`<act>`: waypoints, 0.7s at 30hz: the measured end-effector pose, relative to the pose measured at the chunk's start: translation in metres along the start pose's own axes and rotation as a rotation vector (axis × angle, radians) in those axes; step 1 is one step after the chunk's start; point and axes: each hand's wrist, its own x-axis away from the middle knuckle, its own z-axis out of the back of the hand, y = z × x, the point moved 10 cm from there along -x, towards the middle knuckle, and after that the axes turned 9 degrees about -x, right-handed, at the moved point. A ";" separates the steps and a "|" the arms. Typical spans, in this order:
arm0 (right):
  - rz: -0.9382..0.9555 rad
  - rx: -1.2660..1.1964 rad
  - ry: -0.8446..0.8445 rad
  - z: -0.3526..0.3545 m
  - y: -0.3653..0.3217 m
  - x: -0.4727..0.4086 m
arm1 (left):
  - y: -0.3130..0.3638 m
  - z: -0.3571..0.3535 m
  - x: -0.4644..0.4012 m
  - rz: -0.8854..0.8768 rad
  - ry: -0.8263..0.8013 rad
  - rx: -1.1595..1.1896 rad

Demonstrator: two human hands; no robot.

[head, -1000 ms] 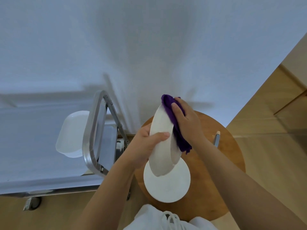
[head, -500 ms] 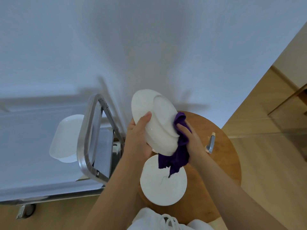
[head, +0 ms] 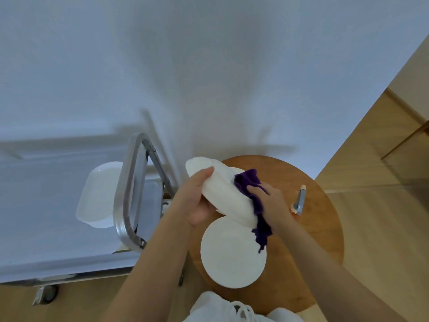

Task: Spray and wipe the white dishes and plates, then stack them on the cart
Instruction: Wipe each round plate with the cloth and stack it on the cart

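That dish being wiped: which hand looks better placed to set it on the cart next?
Probably the left. The left hand already grips the dish and is nearer the cart, where another white dish sits. The right hand holds the purple cloth on the far side.

Left hand (head: 196,201): palm and fingers hidden behind tilted dish (head: 222,194); only thumb shows on it. Purple cloth (head: 254,198) covers dish's right part and right hand's (head: 270,201) fingertips. Round plate (head: 233,254) far edge hidden under dish. Cart (head: 58,228) cut by left edge. Spray bottle (head: 299,202) too small for detail.
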 end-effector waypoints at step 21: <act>-0.318 -0.366 -0.058 -0.045 -0.020 0.004 | -0.022 -0.041 0.020 -0.255 -0.108 -0.596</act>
